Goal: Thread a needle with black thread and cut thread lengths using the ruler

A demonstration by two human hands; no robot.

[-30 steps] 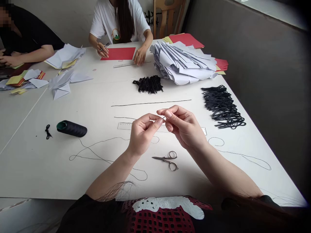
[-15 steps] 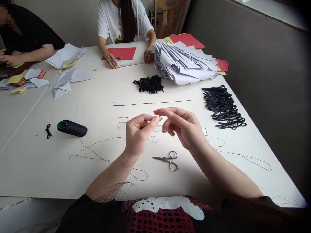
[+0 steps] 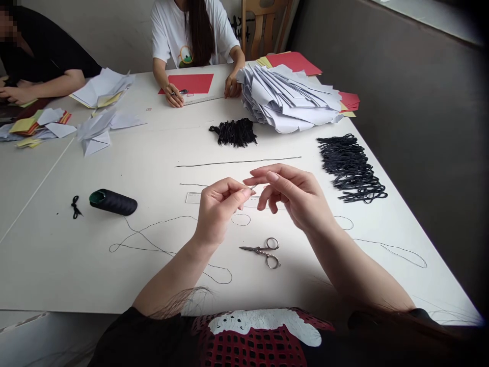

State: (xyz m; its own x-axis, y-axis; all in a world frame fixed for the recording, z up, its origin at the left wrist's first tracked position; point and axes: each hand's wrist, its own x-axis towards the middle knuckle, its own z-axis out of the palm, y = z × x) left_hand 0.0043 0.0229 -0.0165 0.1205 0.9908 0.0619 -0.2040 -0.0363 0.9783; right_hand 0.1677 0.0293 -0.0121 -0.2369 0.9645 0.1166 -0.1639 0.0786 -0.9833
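Fingertips (image 3: pixel 245 192) of the left hand (image 3: pixel 217 214) pinch a short dark thread end (image 3: pixel 252 189), the right hand (image 3: pixel 294 196) open just beside it, over a white table (image 3: pixel 114 275) with small scissors (image 3: pixel 263 253) near and a co-worker (image 3: pixel 191 35) far.

White table (image 3: pixel 57 255) — spool of black thread (image 3: pixel 113 202), small scissors (image 3: pixel 260 253), plastic ruler (image 3: pixel 193 198)

Sliver (image 3: pixel 252 189) between left fingers (image 3: pixel 241 193), too small to identify
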